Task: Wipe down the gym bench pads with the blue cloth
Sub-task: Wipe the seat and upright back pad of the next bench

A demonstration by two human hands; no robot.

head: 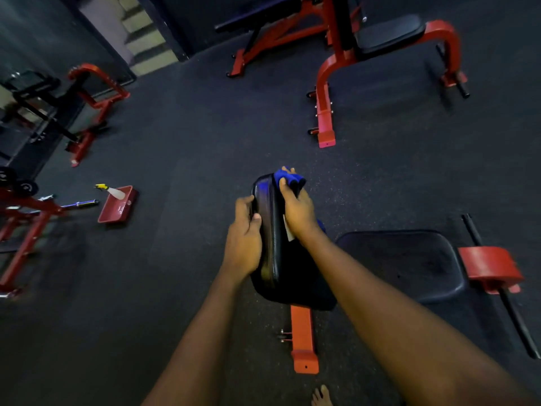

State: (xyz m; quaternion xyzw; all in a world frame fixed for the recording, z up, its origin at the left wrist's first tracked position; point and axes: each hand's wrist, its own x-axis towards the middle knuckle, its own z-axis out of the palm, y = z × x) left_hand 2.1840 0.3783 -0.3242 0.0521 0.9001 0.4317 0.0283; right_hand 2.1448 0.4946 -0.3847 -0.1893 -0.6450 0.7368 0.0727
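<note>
Right hand grips blue cloth over top of back pad, cloth mostly hidden; left hand fingers curled around pad edge, fingertips hidden

The gym is dim, and the dark speckled rubber floor swallows most of the light, showing only soft shadows beside the red steel bench frame. The brightest patch is the pale concrete staircase at the upper left. A pale streak of glare runs down the glossy edge of the upright black vinyl back pad, with a blue sheen near its top beside the vivid blue cloth. The red plastic tray shows small highlights. The left hand is slightly smeared; the right hand is sharper. The red machines at the left edge are blurred and bent by the lens.
</note>
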